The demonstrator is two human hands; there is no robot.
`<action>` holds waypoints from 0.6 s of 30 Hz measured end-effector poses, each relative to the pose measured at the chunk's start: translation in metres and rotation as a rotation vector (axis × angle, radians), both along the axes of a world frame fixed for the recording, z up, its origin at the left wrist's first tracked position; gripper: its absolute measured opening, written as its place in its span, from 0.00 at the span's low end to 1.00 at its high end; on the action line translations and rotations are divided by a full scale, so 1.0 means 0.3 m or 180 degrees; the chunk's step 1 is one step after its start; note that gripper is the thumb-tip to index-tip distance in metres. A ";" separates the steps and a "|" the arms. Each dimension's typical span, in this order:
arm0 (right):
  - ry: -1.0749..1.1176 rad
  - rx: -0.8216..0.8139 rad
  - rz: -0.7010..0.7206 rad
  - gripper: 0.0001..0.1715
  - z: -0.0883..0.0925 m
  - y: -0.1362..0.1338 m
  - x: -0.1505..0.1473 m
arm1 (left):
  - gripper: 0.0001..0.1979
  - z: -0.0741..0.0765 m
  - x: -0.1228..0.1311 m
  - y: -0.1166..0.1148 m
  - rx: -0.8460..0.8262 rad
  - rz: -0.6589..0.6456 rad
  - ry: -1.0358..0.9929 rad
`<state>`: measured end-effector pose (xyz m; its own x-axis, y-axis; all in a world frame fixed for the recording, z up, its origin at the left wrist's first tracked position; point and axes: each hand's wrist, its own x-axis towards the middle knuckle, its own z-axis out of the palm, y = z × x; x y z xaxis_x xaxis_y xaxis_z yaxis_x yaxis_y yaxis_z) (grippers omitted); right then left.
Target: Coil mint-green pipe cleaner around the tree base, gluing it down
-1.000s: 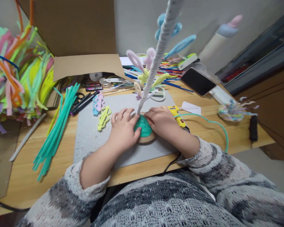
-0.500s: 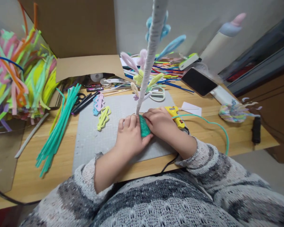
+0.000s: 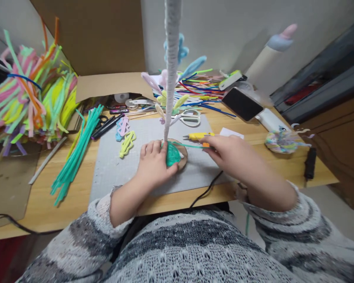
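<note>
My left hand [image 3: 153,161] grips a green yarn-wound mound [image 3: 172,155], thumb at the near side and fingers at the far left. Under the mound lies a round brown base [image 3: 183,157]. A white wrapped stem [image 3: 171,59] rises upright from there, with pastel looped petals around it, some perhaps behind it. My right hand [image 3: 227,151] is closed in a pinch on a strand of green yarn [image 3: 191,146], drawn taut to the right from the mound. Just beyond its fingertips is a yellow glue gun [image 3: 198,136], its handle hidden by the hand.
A grey cutting mat [image 3: 112,173] bears zigzag yellow [image 3: 127,144] and pink-blue pieces. Teal pipe cleaners [image 3: 79,153] and a large colourful bundle [image 3: 32,90] are left. Scissors [image 3: 190,118], a phone [image 3: 242,103] and a black cable [image 3: 206,190] lie around.
My right hand has left the mound and moved right, pulling the green yarn straight. More of the mound and brown base shows. My left hand stays on the mound; the view has shifted slightly.
</note>
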<state>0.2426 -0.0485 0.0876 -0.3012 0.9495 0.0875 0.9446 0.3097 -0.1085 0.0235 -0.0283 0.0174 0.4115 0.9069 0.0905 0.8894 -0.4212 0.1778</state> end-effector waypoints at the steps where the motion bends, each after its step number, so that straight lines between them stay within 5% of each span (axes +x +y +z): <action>1: 0.0016 0.0004 -0.0008 0.15 0.007 -0.025 0.030 | 0.35 0.008 0.002 0.000 0.0008 0.0023 0.0039; 5: 0.0276 -0.0157 0.0021 0.17 -0.011 -0.143 0.136 | 0.34 0.039 0.012 0.001 -0.0027 0.0068 0.0193; 11: 0.1007 -0.0700 -0.0027 0.19 -0.118 -0.297 0.176 | 0.35 0.056 0.032 -0.001 -0.0065 0.0124 0.0343; 18: 0.0913 -0.1345 0.0002 0.18 -0.173 -0.311 0.117 | 0.35 0.050 0.039 -0.007 0.0021 0.0199 0.0364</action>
<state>0.2778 -0.1418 0.0357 -0.3219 0.9197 -0.2247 0.8583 0.1833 -0.4793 0.0353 -0.0305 0.0324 0.3621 0.9307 0.0521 0.9282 -0.3651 0.0711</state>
